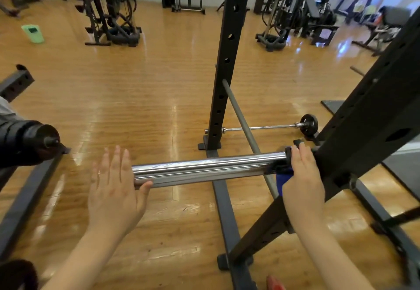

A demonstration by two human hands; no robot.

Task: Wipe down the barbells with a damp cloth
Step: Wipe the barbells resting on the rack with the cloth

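A shiny chrome barbell sleeve (204, 168) lies level across the middle of the view, held up by the black rack upright (363, 144) on the right. My left hand (113, 187) is flat with straight fingers against the sleeve's free left end, thumb under the tube. My right hand (300, 176) grips a blue cloth (283, 176) wrapped round the sleeve's inner end by the collar. Most of the cloth is hidden under my palm.
A second thin barbell (261, 127) with a small black plate (308, 125) lies on the wooden floor behind the rack. A grey safety bar (245, 130) slants down from the far upright (225, 62). A green bucket (33, 33) stands far left. A black padded bar end (29, 144) juts in at left.
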